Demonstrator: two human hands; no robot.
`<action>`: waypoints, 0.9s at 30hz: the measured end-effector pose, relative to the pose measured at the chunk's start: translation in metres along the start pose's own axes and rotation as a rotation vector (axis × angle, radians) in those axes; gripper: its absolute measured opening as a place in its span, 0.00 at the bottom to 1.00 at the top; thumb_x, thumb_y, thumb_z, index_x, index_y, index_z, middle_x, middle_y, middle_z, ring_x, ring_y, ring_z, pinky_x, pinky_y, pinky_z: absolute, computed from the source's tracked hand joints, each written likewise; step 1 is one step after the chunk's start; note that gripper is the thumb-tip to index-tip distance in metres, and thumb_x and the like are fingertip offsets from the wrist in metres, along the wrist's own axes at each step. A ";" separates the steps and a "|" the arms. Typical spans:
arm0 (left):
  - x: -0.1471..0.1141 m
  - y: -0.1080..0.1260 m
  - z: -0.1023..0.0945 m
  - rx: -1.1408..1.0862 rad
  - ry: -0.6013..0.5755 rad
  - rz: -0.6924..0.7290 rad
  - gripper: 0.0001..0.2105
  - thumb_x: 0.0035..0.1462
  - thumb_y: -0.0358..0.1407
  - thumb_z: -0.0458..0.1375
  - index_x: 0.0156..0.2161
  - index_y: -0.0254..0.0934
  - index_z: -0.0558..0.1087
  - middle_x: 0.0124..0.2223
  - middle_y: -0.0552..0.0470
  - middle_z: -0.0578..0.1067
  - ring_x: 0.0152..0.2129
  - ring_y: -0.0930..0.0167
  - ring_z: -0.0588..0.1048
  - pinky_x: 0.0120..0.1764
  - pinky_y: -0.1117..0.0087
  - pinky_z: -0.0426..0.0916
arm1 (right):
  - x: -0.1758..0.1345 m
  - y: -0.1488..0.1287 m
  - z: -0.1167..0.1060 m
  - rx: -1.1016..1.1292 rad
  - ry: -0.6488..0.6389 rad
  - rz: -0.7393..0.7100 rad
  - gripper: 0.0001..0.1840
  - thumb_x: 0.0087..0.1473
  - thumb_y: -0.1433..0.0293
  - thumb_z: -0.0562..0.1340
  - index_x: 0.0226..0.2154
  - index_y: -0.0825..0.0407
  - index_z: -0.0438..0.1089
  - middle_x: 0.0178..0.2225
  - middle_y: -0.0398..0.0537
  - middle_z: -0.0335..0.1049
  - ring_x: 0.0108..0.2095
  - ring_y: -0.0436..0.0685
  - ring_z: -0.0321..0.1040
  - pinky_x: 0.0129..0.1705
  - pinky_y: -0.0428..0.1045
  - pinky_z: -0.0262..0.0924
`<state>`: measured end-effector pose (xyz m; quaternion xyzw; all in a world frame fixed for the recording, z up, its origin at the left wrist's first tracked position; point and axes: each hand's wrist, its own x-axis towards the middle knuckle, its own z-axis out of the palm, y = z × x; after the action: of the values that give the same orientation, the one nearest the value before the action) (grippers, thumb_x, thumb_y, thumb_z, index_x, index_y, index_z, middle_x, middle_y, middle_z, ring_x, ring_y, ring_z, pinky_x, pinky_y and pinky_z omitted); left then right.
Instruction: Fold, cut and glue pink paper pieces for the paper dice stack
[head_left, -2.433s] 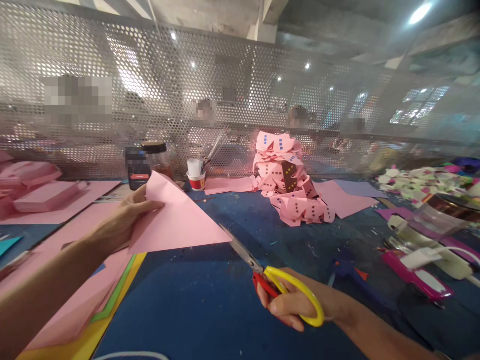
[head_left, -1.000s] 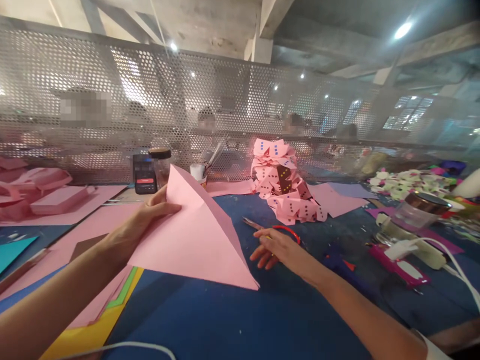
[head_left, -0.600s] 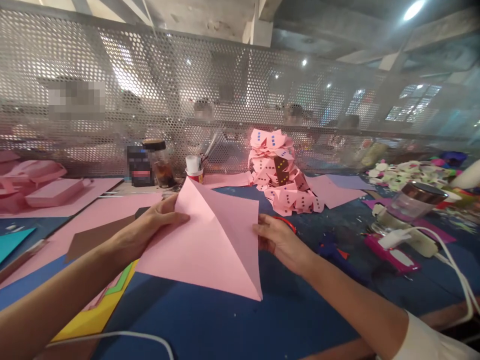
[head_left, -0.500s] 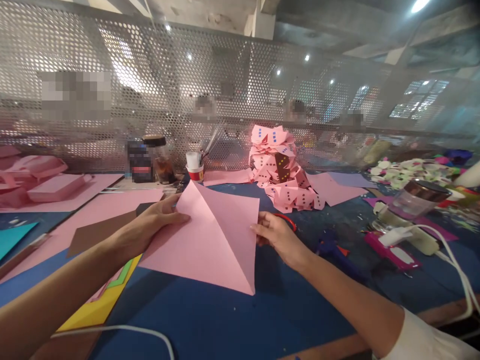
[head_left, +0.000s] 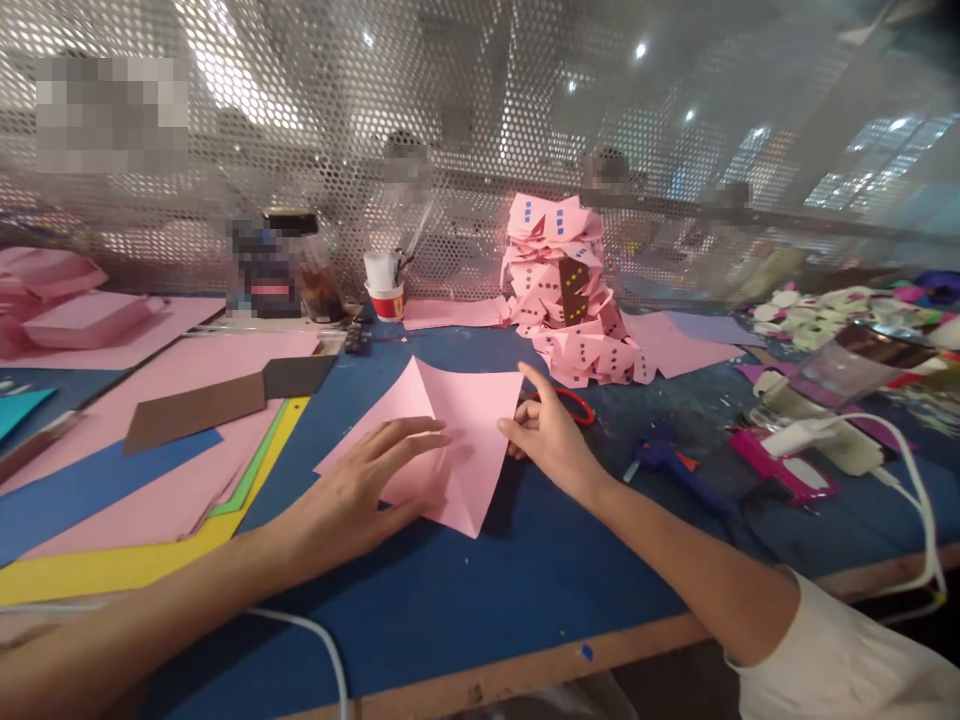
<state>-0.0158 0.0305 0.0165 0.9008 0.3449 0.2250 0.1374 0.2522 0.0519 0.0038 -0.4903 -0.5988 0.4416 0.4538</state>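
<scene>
A pink sheet of paper [head_left: 472, 415] with a diagonal crease stands partly raised above the blue tabletop [head_left: 360, 620]. My right hand [head_left: 551, 430] pinches its right edge between thumb and fingers. Over the sheet's lower left part is my left hand [head_left: 375, 480], its fingers spread; I cannot tell whether it touches the paper. Just behind my right hand lie red-handled scissors [head_left: 577, 405], partly hidden. A blue glue gun [head_left: 675, 465] rests to the right of that hand.
A tall pile of folded pink paper pieces [head_left: 566, 290] stands at the back. Coloured sheets [head_left: 195, 400] lie on the left. A red and white cup [head_left: 386, 300] is near the perforated screen [head_left: 465, 120]. On the right are a pink power strip [head_left: 784, 465] and white cables [head_left: 919, 490].
My left hand has let go of the sheet's left side and moved right and down over it with fingers spread. My right hand keeps its grip. The camera view has tilted down.
</scene>
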 end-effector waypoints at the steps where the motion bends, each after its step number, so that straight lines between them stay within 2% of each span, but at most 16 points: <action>1: -0.001 0.003 0.002 0.022 -0.010 0.015 0.27 0.65 0.41 0.59 0.67 0.51 0.60 0.67 0.46 0.65 0.63 0.59 0.65 0.63 0.54 0.62 | -0.001 -0.002 0.000 -0.014 0.002 -0.027 0.43 0.56 0.68 0.64 0.69 0.43 0.47 0.27 0.34 0.66 0.24 0.51 0.71 0.28 0.48 0.70; 2: -0.002 0.005 0.003 0.043 -0.013 0.026 0.30 0.64 0.43 0.60 0.68 0.51 0.58 0.67 0.46 0.64 0.63 0.58 0.64 0.63 0.53 0.62 | -0.003 -0.004 -0.001 -0.034 0.007 -0.055 0.41 0.57 0.69 0.64 0.69 0.42 0.49 0.27 0.35 0.67 0.24 0.51 0.71 0.29 0.49 0.70; 4: -0.003 0.009 0.004 0.074 -0.007 0.050 0.34 0.61 0.46 0.62 0.69 0.50 0.56 0.68 0.44 0.63 0.64 0.56 0.63 0.63 0.52 0.63 | -0.004 -0.008 -0.002 -0.097 0.030 -0.108 0.32 0.58 0.69 0.63 0.64 0.43 0.60 0.30 0.38 0.70 0.27 0.51 0.71 0.34 0.49 0.71; 7: -0.004 0.013 0.004 0.128 0.026 0.082 0.39 0.58 0.48 0.65 0.70 0.49 0.54 0.69 0.42 0.62 0.64 0.54 0.63 0.62 0.50 0.63 | -0.004 -0.014 -0.002 -0.157 0.053 -0.147 0.15 0.60 0.66 0.62 0.49 0.50 0.75 0.39 0.46 0.77 0.36 0.53 0.74 0.43 0.51 0.71; 9: -0.004 0.014 0.006 0.172 0.061 0.100 0.39 0.58 0.47 0.65 0.70 0.47 0.54 0.69 0.42 0.62 0.63 0.54 0.63 0.62 0.51 0.63 | -0.004 -0.018 -0.002 -0.113 0.027 -0.140 0.13 0.61 0.67 0.60 0.45 0.51 0.77 0.45 0.49 0.78 0.41 0.55 0.75 0.48 0.52 0.71; 12: -0.003 0.012 0.010 0.233 0.127 0.123 0.36 0.60 0.43 0.64 0.69 0.45 0.55 0.69 0.42 0.62 0.64 0.55 0.63 0.62 0.52 0.63 | -0.007 -0.024 -0.001 -0.040 -0.019 -0.161 0.17 0.60 0.72 0.58 0.49 0.50 0.76 0.49 0.49 0.77 0.45 0.55 0.76 0.52 0.53 0.70; 14: -0.004 0.009 0.012 0.261 0.178 0.118 0.33 0.62 0.36 0.61 0.69 0.44 0.55 0.68 0.42 0.63 0.65 0.56 0.62 0.63 0.52 0.62 | -0.010 -0.030 0.000 -0.068 -0.024 -0.211 0.18 0.60 0.73 0.59 0.52 0.49 0.75 0.50 0.48 0.77 0.46 0.54 0.75 0.53 0.52 0.69; 17: -0.004 0.005 0.008 0.261 0.243 0.105 0.33 0.60 0.27 0.57 0.68 0.45 0.55 0.68 0.42 0.64 0.65 0.58 0.63 0.63 0.53 0.61 | -0.015 -0.041 0.000 -0.164 0.016 -0.326 0.15 0.62 0.68 0.63 0.50 0.48 0.76 0.47 0.48 0.76 0.45 0.54 0.75 0.51 0.51 0.70; 20: -0.003 0.005 -0.005 0.224 0.310 0.108 0.31 0.60 0.25 0.54 0.66 0.46 0.58 0.64 0.45 0.70 0.61 0.60 0.68 0.61 0.56 0.64 | -0.016 -0.053 -0.001 -0.298 0.089 -0.492 0.09 0.63 0.66 0.64 0.45 0.48 0.78 0.41 0.47 0.76 0.41 0.54 0.73 0.45 0.50 0.70; 22: 0.001 0.008 -0.020 0.193 0.339 0.065 0.26 0.62 0.27 0.53 0.64 0.47 0.63 0.59 0.48 0.75 0.55 0.62 0.74 0.58 0.60 0.67 | -0.016 -0.065 -0.003 -0.426 0.127 -0.616 0.08 0.64 0.67 0.64 0.43 0.48 0.79 0.36 0.46 0.72 0.37 0.53 0.70 0.42 0.50 0.68; 25: 0.010 0.020 -0.048 0.136 0.405 -0.097 0.14 0.66 0.38 0.54 0.54 0.49 0.73 0.55 0.55 0.79 0.47 0.62 0.79 0.53 0.62 0.71 | -0.015 -0.088 -0.008 -0.603 0.206 -0.800 0.09 0.65 0.67 0.63 0.43 0.45 0.79 0.34 0.45 0.65 0.37 0.54 0.66 0.43 0.51 0.66; 27: 0.019 0.032 -0.068 0.081 0.480 -0.199 0.11 0.64 0.44 0.56 0.46 0.47 0.78 0.50 0.55 0.81 0.42 0.60 0.81 0.48 0.61 0.74 | -0.014 -0.108 -0.011 -0.680 0.278 -0.904 0.07 0.64 0.66 0.64 0.42 0.45 0.79 0.37 0.47 0.64 0.41 0.56 0.66 0.48 0.54 0.65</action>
<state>-0.0195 0.0268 0.0933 0.7881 0.4631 0.4038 0.0370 0.2441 0.0247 0.1095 -0.3576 -0.7916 -0.0813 0.4888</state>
